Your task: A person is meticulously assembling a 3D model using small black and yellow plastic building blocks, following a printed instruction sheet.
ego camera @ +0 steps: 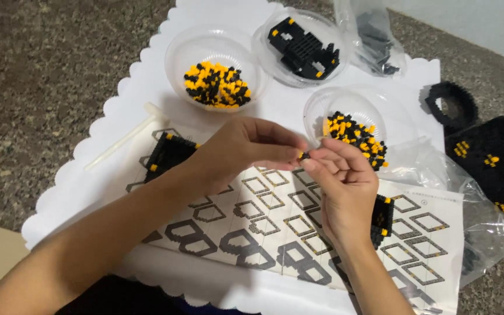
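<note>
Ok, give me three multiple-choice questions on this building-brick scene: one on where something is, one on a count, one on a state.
1. Where does the white plastic tool lie?
A. left of the instruction sheet
B. inside a bowl
C. on the black model at the right

2. How many clear bowls stand on the white mat?
A. one
B. three
C. five

3. What are the left hand and right hand doing?
A. resting flat on the sheet
B. pinching a tiny brick piece between their fingers
C. lifting a bowl

Answers:
1 A, it lies on the mat by the sheet's left edge.
2 B, two hold loose yellow and black bricks, one a black build.
3 B, the fingertips of both hands meet on the piece above the sheet.
</note>
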